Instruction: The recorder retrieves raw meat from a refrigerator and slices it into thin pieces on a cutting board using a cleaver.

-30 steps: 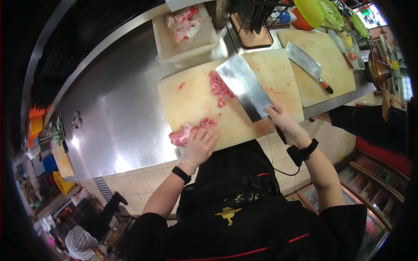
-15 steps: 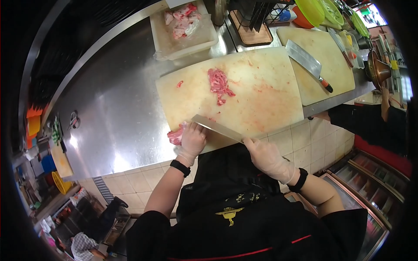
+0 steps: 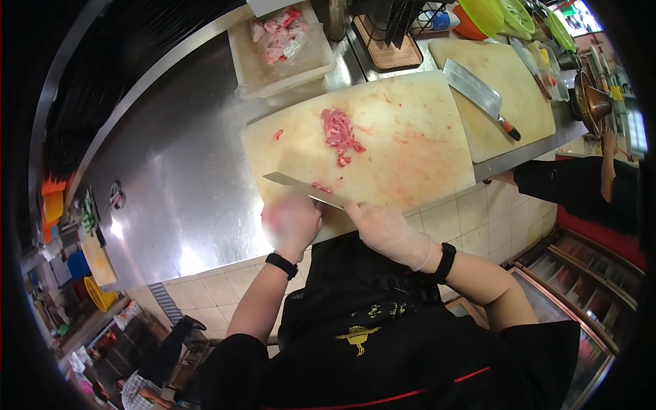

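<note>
A wide-bladed kitchen knife [image 3: 301,187] is in my gloved right hand [image 3: 393,238], closed round its handle. The blade slants up to the left, just beyond my left hand's knuckles. At the board's near left corner my gloved left hand [image 3: 298,229] is closed over a piece of raw meat [image 3: 273,217]; a blur covers much of the meat and fingers there. A small cut strip [image 3: 320,187] lies beside the blade. Farther up the white cutting board [image 3: 417,157] is a pile of sliced red meat [image 3: 338,131], with a small scrap [image 3: 278,135] to its left.
A white tub [image 3: 249,72] of meat trimmings stands at the back left. On the right, a cleaver [image 3: 475,89] rests on a second cutting board [image 3: 526,102]. Scissors [image 3: 117,196] lie on the steel counter [image 3: 178,150]. Another person's arm [image 3: 608,164] shows at the far right.
My right hand and the knife have moved left, so the blade reaches farther past my left hand. The sliced pile stays put on the board.
</note>
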Available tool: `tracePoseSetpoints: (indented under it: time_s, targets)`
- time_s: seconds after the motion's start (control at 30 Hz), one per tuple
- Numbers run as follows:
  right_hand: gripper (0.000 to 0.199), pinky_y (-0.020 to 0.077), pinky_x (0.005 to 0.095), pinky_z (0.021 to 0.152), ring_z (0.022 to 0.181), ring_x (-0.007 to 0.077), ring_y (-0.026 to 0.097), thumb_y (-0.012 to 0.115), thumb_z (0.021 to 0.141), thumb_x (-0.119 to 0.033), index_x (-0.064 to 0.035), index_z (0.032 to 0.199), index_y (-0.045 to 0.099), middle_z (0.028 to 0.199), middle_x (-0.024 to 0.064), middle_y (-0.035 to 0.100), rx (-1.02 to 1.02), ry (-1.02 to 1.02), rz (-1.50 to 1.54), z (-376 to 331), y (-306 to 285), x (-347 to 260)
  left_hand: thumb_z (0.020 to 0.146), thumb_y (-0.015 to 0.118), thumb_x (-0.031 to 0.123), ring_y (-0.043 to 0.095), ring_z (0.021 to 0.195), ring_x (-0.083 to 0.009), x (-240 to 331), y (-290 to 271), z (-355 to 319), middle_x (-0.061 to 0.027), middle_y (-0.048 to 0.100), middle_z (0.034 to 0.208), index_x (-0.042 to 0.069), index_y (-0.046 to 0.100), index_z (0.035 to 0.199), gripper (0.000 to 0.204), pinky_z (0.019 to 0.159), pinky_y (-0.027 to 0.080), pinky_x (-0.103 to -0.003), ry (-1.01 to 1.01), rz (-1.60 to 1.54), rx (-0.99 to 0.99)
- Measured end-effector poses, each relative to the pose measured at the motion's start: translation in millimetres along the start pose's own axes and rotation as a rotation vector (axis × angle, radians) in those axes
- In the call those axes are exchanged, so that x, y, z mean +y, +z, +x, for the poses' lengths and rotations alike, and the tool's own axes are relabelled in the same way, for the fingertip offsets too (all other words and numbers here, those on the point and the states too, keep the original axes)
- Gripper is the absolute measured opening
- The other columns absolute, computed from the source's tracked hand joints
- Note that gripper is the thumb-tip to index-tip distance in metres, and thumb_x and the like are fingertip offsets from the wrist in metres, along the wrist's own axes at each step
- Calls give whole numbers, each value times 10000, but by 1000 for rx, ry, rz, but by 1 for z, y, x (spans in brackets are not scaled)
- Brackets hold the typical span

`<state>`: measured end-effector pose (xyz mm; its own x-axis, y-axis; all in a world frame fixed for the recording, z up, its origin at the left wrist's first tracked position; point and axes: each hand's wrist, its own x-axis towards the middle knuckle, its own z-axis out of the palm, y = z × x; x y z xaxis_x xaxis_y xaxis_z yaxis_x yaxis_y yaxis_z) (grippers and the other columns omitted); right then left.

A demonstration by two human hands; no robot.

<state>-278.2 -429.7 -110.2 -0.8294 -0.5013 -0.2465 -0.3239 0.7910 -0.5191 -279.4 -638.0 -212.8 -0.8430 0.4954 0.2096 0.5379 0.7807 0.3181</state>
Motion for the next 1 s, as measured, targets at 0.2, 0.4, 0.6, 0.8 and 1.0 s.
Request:
tracePoseSetpoints:
  time_s: [0.2,0.4,0.6,0.8,1.0]
  targets:
    - [284,513,439,589,704,363,632,531,769,8,-1,1046,468,773,166,604,-140,60,25,-23,-7,8,645,659,118,575,1040,-304,-2,7,-12,-120,627,1022,48,670,944,308,899,440,-529,-31,-17,39]
    - [298,530,381,529,648,284,659,514,826,-61,12,1113,479,762,136,612,-145,51,-104,-58,-3,27,647,667,108,585,1023,-293,-2,7,-14,-98,617,1086,52,656,957,315,893,417,-573,-65,-26,0]
    - [356,520,379,517,638,274,657,503,829,-63,26,1171,461,798,130,591,-177,48,-188,-82,-16,41,668,658,77,592,1012,-267,-4,5,-9,-74,620,1094,75,634,1031,364,898,424,-540,-57,-77,30]
    - [344,511,430,544,646,338,636,520,838,-69,-7,1172,466,762,167,599,-187,127,-104,-90,-14,45,685,667,64,600,979,-230,2,-2,0,-48,622,1058,74,621,1058,376,867,443,-468,-60,-113,44]
    - [187,475,500,628,717,456,589,521,911,-123,-36,1074,496,773,230,617,-127,355,386,-79,-22,64,752,667,102,598,935,-209,5,-10,7,-41,615,1002,83,627,1034,285,835,435,-406,-19,-32,69]
